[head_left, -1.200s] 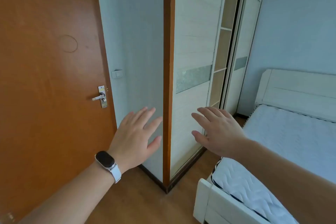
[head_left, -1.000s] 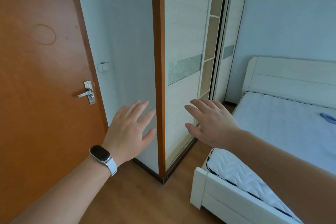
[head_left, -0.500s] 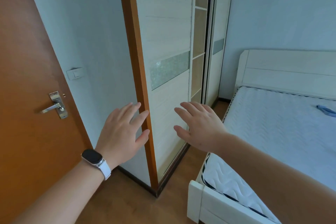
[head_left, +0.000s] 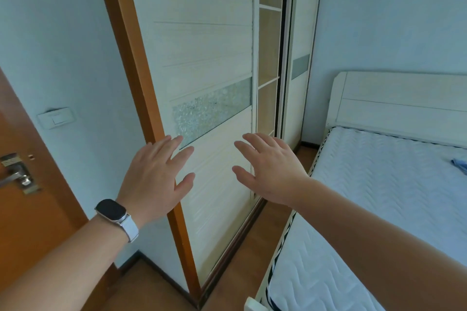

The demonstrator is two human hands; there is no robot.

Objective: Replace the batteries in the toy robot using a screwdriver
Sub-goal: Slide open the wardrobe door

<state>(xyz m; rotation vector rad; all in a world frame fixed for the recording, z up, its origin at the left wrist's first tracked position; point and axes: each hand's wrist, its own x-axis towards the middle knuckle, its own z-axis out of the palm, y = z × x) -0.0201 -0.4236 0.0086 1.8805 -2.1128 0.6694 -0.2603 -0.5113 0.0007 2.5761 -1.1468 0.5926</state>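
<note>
No toy robot, screwdriver or batteries are in view. My left hand (head_left: pixel 154 179) is raised in front of me with its fingers spread and straight, holding nothing; a dark watch on a white strap sits on that wrist. My right hand (head_left: pixel 271 169) is held up beside it, palm away, fingers spread and empty. Both hands hover in the air in front of a pale wardrobe, touching nothing.
A wardrobe with a sliding door (head_left: pixel 209 88) and an orange-brown edge post (head_left: pixel 141 88) stands ahead. An orange door with a metal handle (head_left: pixel 15 174) is at the left, with a wall switch (head_left: pixel 56 117) beside it. A bed with a white mattress (head_left: pixel 379 197) fills the right, a blue cloth (head_left: pixel 460 164) on it.
The view has swung to the right: the orange door has slid towards the left edge and more of the bed shows. Both hands stay raised and spread.
</note>
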